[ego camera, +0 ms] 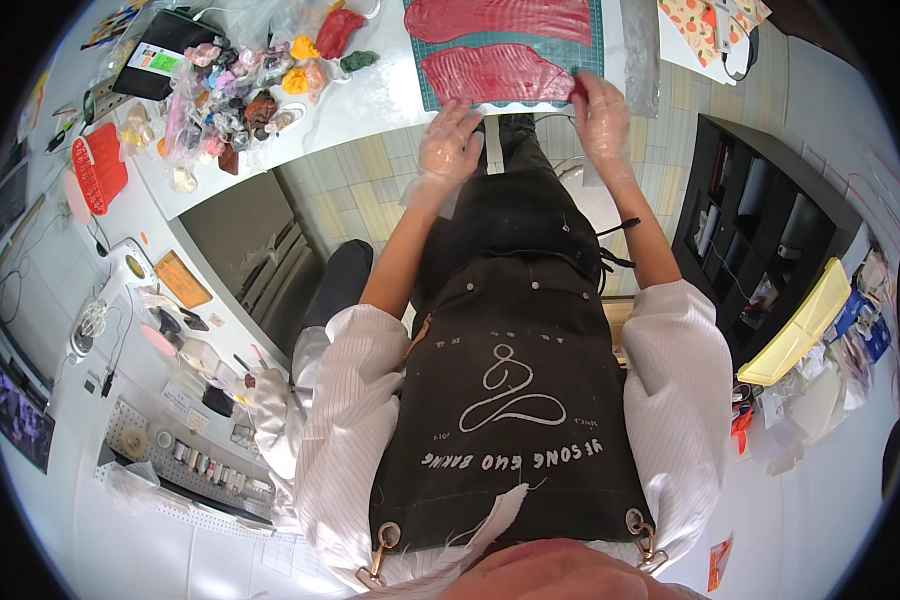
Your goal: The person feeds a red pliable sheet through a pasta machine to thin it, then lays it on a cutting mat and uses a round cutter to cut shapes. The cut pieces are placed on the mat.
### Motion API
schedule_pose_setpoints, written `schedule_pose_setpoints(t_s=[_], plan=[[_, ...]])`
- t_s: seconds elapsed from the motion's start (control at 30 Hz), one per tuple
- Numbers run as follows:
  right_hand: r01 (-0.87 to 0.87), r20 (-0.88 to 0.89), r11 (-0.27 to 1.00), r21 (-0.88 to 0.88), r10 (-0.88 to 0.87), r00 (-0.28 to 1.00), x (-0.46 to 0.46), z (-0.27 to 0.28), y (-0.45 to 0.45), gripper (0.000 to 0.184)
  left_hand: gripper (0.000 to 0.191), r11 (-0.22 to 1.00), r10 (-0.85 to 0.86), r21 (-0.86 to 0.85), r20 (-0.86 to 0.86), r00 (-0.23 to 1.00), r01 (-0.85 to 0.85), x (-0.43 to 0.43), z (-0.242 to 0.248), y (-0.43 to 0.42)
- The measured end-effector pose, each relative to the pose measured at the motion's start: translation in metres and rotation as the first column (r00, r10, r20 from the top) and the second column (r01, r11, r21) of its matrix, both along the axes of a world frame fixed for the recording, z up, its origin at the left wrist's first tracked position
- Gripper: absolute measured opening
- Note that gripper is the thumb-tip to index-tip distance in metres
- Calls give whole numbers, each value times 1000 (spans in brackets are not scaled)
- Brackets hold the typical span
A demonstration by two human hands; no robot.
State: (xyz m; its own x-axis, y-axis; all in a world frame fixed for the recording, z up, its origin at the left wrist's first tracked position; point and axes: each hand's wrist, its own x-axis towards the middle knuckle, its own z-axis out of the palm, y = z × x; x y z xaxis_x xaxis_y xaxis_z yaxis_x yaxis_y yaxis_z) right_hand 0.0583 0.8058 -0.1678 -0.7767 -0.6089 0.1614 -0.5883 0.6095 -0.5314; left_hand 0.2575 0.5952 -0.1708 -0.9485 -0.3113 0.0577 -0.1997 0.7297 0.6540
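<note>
A thin red sheet (502, 73) with a rippled surface lies on a green cutting mat (429, 73) at the table's front edge. Beyond it, a second, larger red sheet (495, 19) runs out of the top of the view. My left hand (450, 142), in a clear plastic glove, rests its fingertips at the near left edge of the closer sheet, fingers slightly apart. At that sheet's right end is my right hand (604, 124), gloved too, with the sheet's tip between thumb and fingers. A white scalloped edge (525, 107) shows along the mat's front.
Left on the table (375, 105) sits a heap of wrapped coloured lumps (232, 97), near a red plastic basket (99, 169). Another person's sleeve (274, 420) is at my left. A black shelf unit (765, 225) stands right, beside a yellow tray (795, 322).
</note>
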Motion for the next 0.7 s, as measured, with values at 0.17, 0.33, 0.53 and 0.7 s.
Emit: schedule_pose_setpoints(t_s=[0.17, 0.33, 0.53, 0.7], plan=[[118, 117, 972, 205, -144, 983, -13, 4, -2, 43, 38, 996, -85, -11, -45, 995, 84, -15, 3, 5], [131, 373, 914, 384, -283, 884, -34, 5, -8, 37, 51, 978, -196, -56, 95, 976, 202, -35, 4, 15], [72, 249, 923, 378, -176, 952, -33, 0, -8, 30, 72, 964, -248, -30, 257, 934, 264, -47, 5, 29], [85, 285, 905, 417, -219, 933, -32, 1, -9, 30, 80, 959, -262, -15, 325, 909, 282, -48, 2, 30]])
